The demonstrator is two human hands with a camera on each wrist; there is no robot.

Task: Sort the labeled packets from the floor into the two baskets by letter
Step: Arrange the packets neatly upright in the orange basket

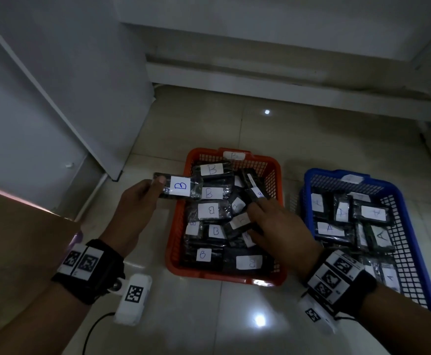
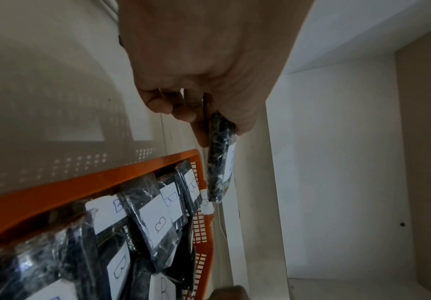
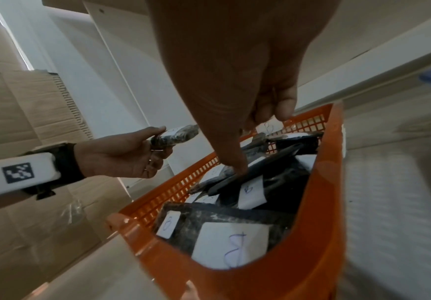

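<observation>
Black plastic-wrapped packet with a white B label (image 1: pixel 181 187) sits pinched in the left hand (image 1: pixel 135 208), beside the orange mesh basket (image 1: pixel 176 242). Right hand (image 1: pixel 278 226), fingers extended, presses packets inside it. Glossy beige tiled floor (image 1: pixel 222 316) lies beneath, white wall (image 1: pixel 260 19) beyond.

Pale glossy tiled floor (image 1: pixel 209 316), catching two bright spots of reflected ceiling light, one near the far wall, one close in. White wall (image 1: pixel 260 16) at the back, stepping down to a low white ledge (image 1: pixel 273 80) with a shadowed gap along its top. Tall white cabinet panel (image 1: pixel 55 85) on the left, leaning across the view. Brown corrugated cardboard box (image 3: pixel 16 125) at the left edge, taped along a seam. Dim, cool overall light.
</observation>
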